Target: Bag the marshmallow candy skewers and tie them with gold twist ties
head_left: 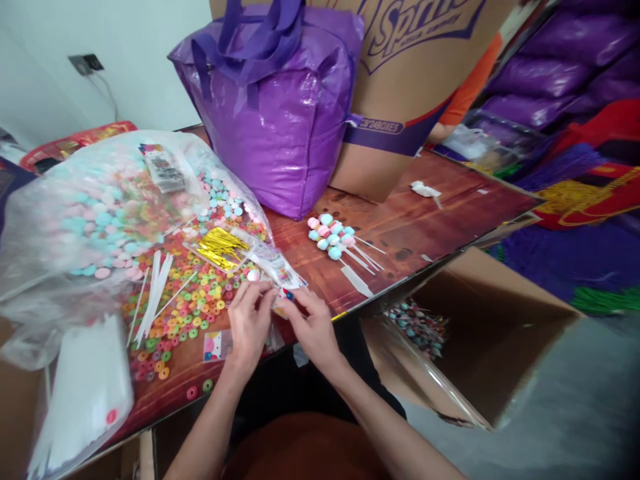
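Near the table's front edge, my left hand [249,319] and my right hand [314,325] meet with their fingertips pinched on a small printed clear wrapper [281,307]. My fingers hide most of this wrapper, and I cannot make out what is inside it. Just beyond them lies a stack of printed wrappers [277,264], beside a clear tray of gold twist ties [223,248]. Left of my hands, ring candies [200,307] in several colours are spread out, with white sticks [156,293] on top. Another printed wrapper [216,347] rests by my left wrist.
Candy sticks [333,235] with pastel balls lie right of the wrappers. A purple bag [280,127] and a large carton [385,157] stand behind. A plastic bag of pastel candies [95,220] covers the left. An open box [480,333] sits below the table's right edge.
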### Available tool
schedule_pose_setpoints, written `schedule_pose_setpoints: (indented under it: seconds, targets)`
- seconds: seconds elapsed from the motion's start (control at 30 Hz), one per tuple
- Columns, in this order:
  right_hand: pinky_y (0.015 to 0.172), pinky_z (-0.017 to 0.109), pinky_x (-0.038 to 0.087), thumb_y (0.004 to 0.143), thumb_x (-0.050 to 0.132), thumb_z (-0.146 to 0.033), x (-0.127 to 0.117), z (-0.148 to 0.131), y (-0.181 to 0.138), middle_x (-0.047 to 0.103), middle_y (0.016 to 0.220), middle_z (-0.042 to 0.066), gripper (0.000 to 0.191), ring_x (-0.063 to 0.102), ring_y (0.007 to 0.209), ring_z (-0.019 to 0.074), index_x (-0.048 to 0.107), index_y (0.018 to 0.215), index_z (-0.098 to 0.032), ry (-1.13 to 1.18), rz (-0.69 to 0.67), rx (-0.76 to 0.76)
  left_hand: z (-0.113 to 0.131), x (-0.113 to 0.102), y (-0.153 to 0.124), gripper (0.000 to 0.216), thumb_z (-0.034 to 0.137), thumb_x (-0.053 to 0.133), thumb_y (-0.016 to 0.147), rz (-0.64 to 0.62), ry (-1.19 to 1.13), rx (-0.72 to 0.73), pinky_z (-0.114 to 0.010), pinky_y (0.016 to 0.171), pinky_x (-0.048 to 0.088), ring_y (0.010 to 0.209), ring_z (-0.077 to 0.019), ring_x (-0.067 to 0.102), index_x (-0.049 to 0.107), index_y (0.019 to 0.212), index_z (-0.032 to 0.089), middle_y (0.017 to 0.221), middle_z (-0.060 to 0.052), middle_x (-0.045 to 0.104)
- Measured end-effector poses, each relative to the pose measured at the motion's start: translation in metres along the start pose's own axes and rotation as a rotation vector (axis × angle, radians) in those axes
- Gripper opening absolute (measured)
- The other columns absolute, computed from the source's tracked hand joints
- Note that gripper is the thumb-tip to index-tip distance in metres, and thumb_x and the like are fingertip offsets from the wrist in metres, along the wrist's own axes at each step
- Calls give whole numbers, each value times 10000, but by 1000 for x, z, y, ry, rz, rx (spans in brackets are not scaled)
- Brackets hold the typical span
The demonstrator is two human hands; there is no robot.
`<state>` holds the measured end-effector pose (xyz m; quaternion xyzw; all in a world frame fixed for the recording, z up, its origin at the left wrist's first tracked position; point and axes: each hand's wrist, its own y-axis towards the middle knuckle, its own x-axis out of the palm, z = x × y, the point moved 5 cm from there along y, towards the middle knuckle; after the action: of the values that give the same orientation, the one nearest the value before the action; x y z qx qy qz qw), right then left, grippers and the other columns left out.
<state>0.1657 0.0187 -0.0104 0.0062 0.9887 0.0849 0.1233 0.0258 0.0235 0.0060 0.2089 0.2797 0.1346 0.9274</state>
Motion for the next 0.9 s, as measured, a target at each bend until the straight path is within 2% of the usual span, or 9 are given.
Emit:
schedule_pose_setpoints:
  seconds: [0.1,0.2,0.33,0.43,0.57,0.67,0.73,0.83,0.9]
  targets:
    - [748,303,468,907,602,-325,2,14,1,706,808,16,185,622,778,194,718,841,-196,159,7,84,-4,1,-10,72,240,652,890,64,-49,-51,-245,677,515,759,-137,638,684,923,185,895,-40,659]
    - [745,298,460,880,633,-341,-3,24,0,689,780,12,188,610,761,190,717,811,-187,126,55,104,-9,-10,-22,94,255,624,911,66,-18,-101,-254,691,520,763,-142,641,677,954,190,907,-43,651]
    - [702,287,435,872,639,-357,-12,29,0,639,716,1,215,570,709,172,680,759,-179,42,111,98,-23,-38,-45,112,218,589,925,-112,180,-96,-316,821,515,892,-187,637,691,972,215,968,-57,651]
    - [684,279,426,875,636,-362,-18,30,1,625,704,-7,224,545,687,159,669,758,-174,20,150,105,-35,-58,-58,216,175,621,880,-243,363,-8,-420,933,472,1019,-251,588,695,1074,235,1100,-84,645]
    - [651,262,416,889,628,-366,-24,29,1,599,685,-20,242,524,661,142,663,747,-173,61,150,104,-49,-68,-60,52,181,620,866,-333,388,-58,-394,837,455,864,-227,552,652,846,217,886,-44,632]
    - [679,262,428,891,640,-361,-28,26,-3,624,721,-14,220,557,697,148,694,786,-175,80,119,75,-48,-66,-55,162,198,594,867,-335,288,-144,-348,765,433,779,-197,526,568,707,208,773,-16,584]
    - [695,263,435,884,658,-363,-35,30,-6,640,739,-13,206,566,710,149,704,803,-179,108,182,89,-44,-64,-49,181,249,585,875,-293,170,-233,-301,673,419,693,-165,504,552,702,206,731,1,542]
    - [677,261,440,867,680,-380,-51,42,-10,638,738,-15,207,555,684,141,700,823,-179,228,379,138,-35,-58,-32,207,342,590,875,-178,-6,-361,-259,548,374,563,-125,443,539,727,205,668,32,472]
    - [638,257,441,862,677,-403,-58,47,-11,627,722,-17,230,545,647,135,693,837,-175,280,441,147,-26,-45,-14,186,326,586,868,-149,-60,-350,-252,554,386,577,-125,479,529,739,205,679,29,490]
